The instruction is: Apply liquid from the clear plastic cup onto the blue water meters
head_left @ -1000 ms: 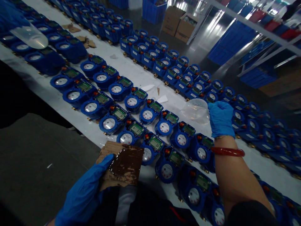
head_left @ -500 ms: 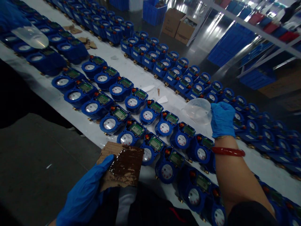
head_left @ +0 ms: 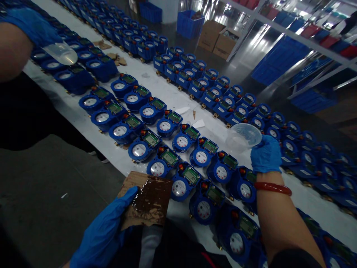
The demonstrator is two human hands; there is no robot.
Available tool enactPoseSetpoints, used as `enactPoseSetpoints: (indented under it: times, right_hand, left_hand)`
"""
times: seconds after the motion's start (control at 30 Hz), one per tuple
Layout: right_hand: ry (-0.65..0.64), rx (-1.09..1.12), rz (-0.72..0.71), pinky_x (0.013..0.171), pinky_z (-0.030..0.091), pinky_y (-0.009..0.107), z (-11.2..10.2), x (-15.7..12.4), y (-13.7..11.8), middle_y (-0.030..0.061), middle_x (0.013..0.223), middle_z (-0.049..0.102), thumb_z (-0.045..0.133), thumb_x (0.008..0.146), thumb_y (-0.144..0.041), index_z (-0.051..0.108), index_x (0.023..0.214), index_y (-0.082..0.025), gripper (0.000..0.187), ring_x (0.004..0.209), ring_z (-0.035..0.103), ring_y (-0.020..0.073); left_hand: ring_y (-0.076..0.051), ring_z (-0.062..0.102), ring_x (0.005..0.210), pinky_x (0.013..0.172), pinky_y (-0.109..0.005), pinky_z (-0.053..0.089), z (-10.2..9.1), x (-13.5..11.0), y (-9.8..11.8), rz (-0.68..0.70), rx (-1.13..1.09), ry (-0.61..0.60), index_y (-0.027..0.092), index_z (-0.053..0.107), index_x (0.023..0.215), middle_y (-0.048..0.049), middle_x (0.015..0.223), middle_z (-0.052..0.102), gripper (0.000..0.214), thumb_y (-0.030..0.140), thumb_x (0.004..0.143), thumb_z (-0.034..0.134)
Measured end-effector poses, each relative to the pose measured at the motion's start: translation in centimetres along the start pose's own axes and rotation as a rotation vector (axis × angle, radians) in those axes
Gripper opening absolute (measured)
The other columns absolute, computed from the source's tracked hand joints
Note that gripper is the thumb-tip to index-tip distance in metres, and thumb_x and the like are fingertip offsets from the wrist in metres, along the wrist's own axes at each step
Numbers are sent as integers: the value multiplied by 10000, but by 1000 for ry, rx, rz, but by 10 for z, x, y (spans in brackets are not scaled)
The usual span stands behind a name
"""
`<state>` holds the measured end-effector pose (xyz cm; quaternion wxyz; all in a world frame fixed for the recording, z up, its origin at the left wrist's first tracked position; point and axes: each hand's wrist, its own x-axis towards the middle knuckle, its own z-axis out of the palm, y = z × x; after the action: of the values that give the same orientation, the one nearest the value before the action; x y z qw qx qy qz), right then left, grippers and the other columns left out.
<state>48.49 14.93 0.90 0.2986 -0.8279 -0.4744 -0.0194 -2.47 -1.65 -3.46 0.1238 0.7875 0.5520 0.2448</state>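
In a blue glove, my left hand [head_left: 107,223] grips a torn piece of cardboard [head_left: 147,197] whose top is coated with a wet, shiny dark patch. My right hand [head_left: 266,154], also gloved, is closed on the rim of a clear plastic cup [head_left: 244,137] tilted over the white table [head_left: 214,128]. Blue water meters [head_left: 180,188] with green circuit boards, small displays and white dials stand in rows between my hands. The cardboard hangs just in front of the nearest meters, hiding part of them.
At the left, a co-worker's gloved hand [head_left: 36,28] holds another clear cup [head_left: 63,54] over the meters there. More meters [head_left: 206,83] line the table's far side. Cardboard scraps [head_left: 115,58] lie on it. Beyond stand cardboard boxes [head_left: 212,37], a blue crate [head_left: 190,24] and a white rack [head_left: 245,33].
The clear cup in my right hand has turned, showing its open mouth more. The view has shifted slightly, and the co-worker's arm and cup reach further into it. My left hand keeps hold of the cardboard.
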Motion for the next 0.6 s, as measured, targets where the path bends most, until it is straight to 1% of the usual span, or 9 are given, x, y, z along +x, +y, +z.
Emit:
enactPoseSetpoints:
  times: [0.1,0.2,0.27,0.37,0.47,0.53,0.6]
  right_hand:
    - [48,6,53,865,433,430,1,-7,1,61,835,588,585,752,-131,561,763,-255,126,846,534,262]
    - [78,22,86,871,454,449,1,-14,-2,60,821,598,607,720,-162,580,767,-258,110,843,561,276]
    - [85,12,113,875,461,464,1,-16,-7,64,813,598,606,722,-171,586,766,-260,102,844,570,286]
    - [101,-12,131,881,464,476,1,-17,-13,80,830,612,597,738,-161,578,771,-264,110,858,577,295]
    - [112,-30,100,872,459,476,3,-16,-21,88,828,616,589,758,-168,567,758,-268,103,856,572,297]
    - [121,-45,68,855,450,471,5,-14,-27,87,816,607,580,779,-185,554,738,-271,98,843,560,295]
    - [114,-58,34,837,440,457,6,-11,-34,81,798,590,561,793,-182,531,715,-273,124,825,546,289]
  left_hand:
    - [-328,855,973,768,-410,747,-7,5,-4,77,27,22,401,178,1751,-72,1260,858,804,413,1019,511]
    - [-306,862,957,766,-389,751,-15,13,-9,52,-53,64,458,215,1734,4,1306,842,833,381,986,575]
    - [-306,864,945,752,-385,752,-22,17,-13,56,-105,76,473,226,1727,24,1317,836,866,371,961,617]
    - [-313,863,927,730,-383,750,-34,25,-21,120,-81,32,455,201,1735,-3,1279,851,896,344,960,636]
    - [-311,861,903,699,-371,746,-44,31,-31,147,-12,6,408,170,1750,-43,1224,868,855,314,1003,574]
    - [-307,859,913,708,-366,742,-47,33,-39,152,9,17,384,181,1752,-61,1218,870,799,347,1030,522]
    - [-306,856,954,753,-367,737,-48,31,-47,145,23,35,368,207,1748,-75,1249,861,768,391,1038,497]
